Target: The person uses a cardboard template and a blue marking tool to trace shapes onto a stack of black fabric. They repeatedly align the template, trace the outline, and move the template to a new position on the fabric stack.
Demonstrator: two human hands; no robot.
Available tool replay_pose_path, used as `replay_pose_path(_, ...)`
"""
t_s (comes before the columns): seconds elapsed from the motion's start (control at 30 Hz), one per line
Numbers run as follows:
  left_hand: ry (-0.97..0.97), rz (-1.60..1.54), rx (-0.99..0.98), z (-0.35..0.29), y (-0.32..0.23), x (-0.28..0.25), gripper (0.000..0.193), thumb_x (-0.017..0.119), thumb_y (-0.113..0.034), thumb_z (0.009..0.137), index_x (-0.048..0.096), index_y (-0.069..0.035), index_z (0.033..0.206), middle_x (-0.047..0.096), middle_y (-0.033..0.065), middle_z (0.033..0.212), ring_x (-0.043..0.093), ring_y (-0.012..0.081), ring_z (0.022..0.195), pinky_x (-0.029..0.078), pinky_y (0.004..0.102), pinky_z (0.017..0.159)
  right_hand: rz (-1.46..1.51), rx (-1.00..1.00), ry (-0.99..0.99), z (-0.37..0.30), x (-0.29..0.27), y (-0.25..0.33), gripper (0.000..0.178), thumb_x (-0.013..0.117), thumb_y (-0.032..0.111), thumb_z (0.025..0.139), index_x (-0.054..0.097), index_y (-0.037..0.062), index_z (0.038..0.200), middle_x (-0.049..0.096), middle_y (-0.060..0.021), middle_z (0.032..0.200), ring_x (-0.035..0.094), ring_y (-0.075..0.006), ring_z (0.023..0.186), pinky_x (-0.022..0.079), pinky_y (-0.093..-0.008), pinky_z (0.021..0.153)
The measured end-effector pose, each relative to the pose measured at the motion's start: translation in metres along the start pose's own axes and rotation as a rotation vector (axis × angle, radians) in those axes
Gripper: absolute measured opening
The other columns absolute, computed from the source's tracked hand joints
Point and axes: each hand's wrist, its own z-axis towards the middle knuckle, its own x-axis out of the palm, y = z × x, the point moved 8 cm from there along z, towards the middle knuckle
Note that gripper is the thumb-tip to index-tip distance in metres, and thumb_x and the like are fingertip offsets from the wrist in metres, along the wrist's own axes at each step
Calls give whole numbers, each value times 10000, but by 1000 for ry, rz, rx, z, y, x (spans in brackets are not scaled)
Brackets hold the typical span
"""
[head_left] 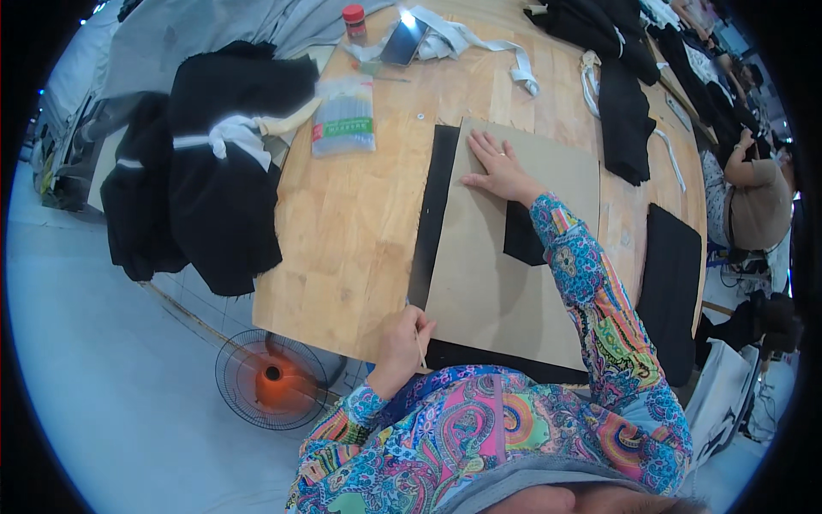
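Note:
A large grey-brown cardboard sheet point(475, 291) lies over black fabric point(435, 193), which shows along its left side and near edge. My right hand point(501, 170) lies flat on the far part of the sheet, fingers spread. Beside the sheet's near left corner, my left hand point(402, 344) is closed on a thin pale stick point(421, 349), pencil-like; its tip is hard to make out. A dark patch point(522, 236) shows within the sheet by my right wrist; I cannot tell whether it is a cut-out or cloth on top.
Tied black fabric bundles point(224, 180) hang at the table's left edge. A plastic packet point(344, 116), a red-lidded jar point(354, 23), a phone point(403, 41) and white strips point(462, 38) lie at the back. More black pieces point(670, 287) lie right. An orange fan point(276, 381) stands below left; a person point(758, 201) sits far right.

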Motion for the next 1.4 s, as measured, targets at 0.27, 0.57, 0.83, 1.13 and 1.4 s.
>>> replay_pose_path(0.27,-14,106,-23,-6,6,-2,168,679,-99,810,515,-61,812,568,141,729,584,359,723,443,436,594,38,-1,78,1,2,1,1203,726,654,627,161,32,1489,113,-153,1565,32,-294,1456,16,-513,1149)
replay_pose_path(0.57,-5,41,-45,-4,13,-6,160,675,-102,822,521,-56,833,576,163,682,592,386,676,451,441,575,45,-15,66,0,-1,2,1266,735,685,582,155,13,1484,118,-161,1562,35,-301,1455,14,-526,1144)
replay_pose_path(0.83,-27,48,-29,-4,14,-7,147,670,-100,822,530,-57,833,582,163,686,600,382,678,456,437,577,27,-7,59,1,0,2,1276,737,691,573,157,13,1484,129,-162,1560,42,-302,1455,24,-528,1143)
replay_pose_path(1.13,-42,82,25,-4,10,-8,156,675,-83,813,524,-47,809,559,146,664,585,331,631,452,400,559,37,-1,49,1,0,4,1299,761,689,540,176,5,1478,143,-166,1556,60,-299,1453,26,-509,1152)
replay_pose_path(1.4,-20,72,11,-2,7,-9,136,665,-82,810,533,-50,803,580,152,691,600,349,663,461,413,578,37,-6,33,0,-1,3,1305,754,701,533,184,3,1476,148,-163,1555,66,-299,1453,30,-516,1149)
